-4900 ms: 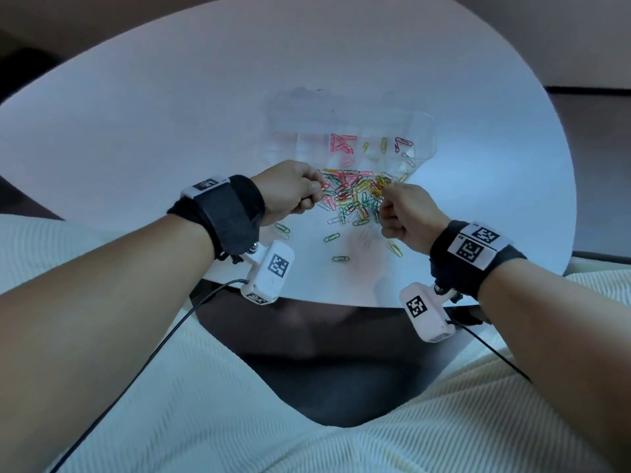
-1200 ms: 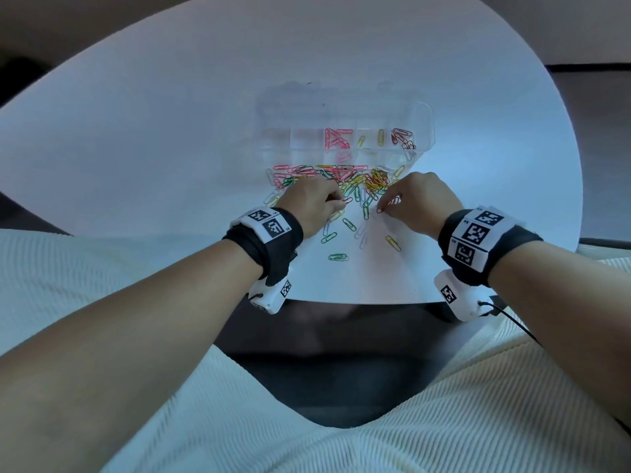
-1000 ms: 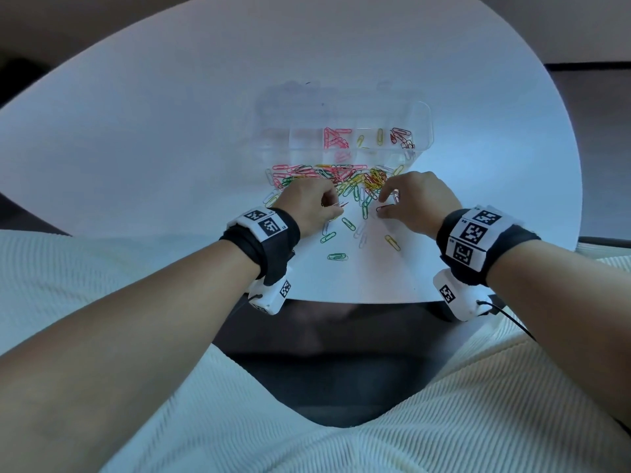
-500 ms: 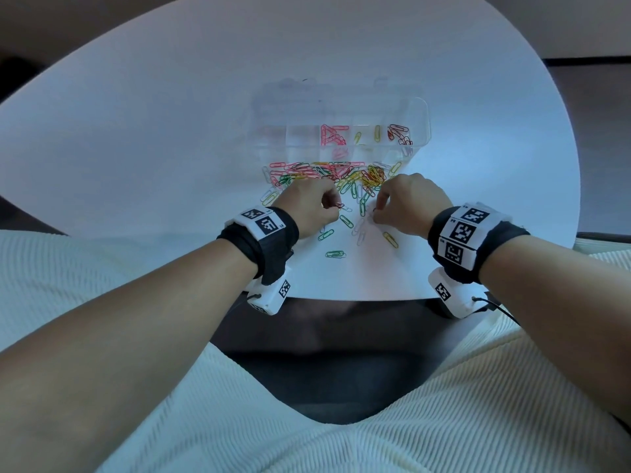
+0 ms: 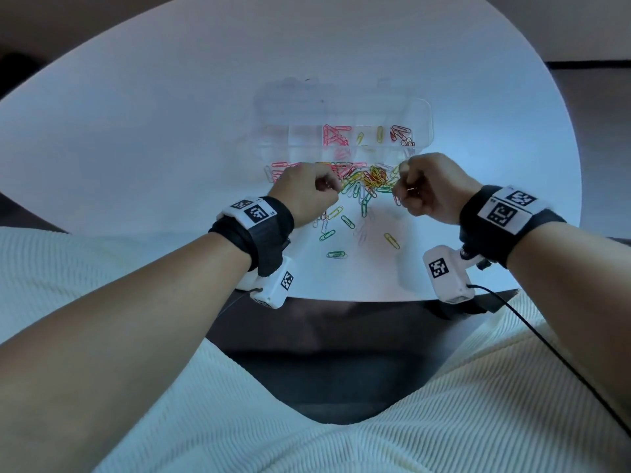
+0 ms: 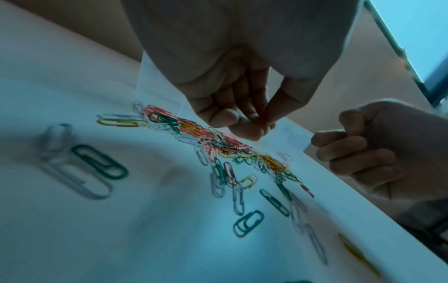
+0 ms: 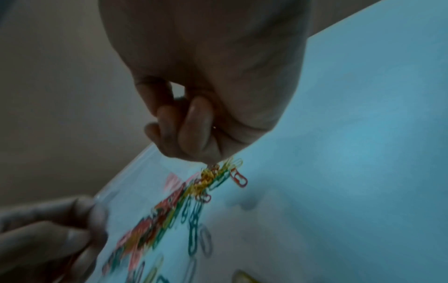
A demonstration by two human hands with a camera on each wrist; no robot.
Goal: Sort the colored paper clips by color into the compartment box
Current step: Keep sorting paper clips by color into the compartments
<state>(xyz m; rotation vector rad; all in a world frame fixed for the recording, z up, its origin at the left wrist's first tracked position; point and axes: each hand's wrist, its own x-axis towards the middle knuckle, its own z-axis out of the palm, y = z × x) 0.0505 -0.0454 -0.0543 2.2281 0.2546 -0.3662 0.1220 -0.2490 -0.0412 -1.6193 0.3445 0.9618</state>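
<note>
Setting: an indoor desk or office-type workspace; the exact kind of room cannot be told. Evidence: a round white table (image 5: 170,114) lit evenly from above, with stationery on it — loose coloured paper clips (image 5: 362,186) and a clear compartment box (image 5: 423,131). Plain beige walls and dark flooring (image 5: 594,97) — visible beyond the table edge.

Clip pile (image 5: 362,180) crowds the box (image 5: 423,112) front (sides lie bare).
</note>
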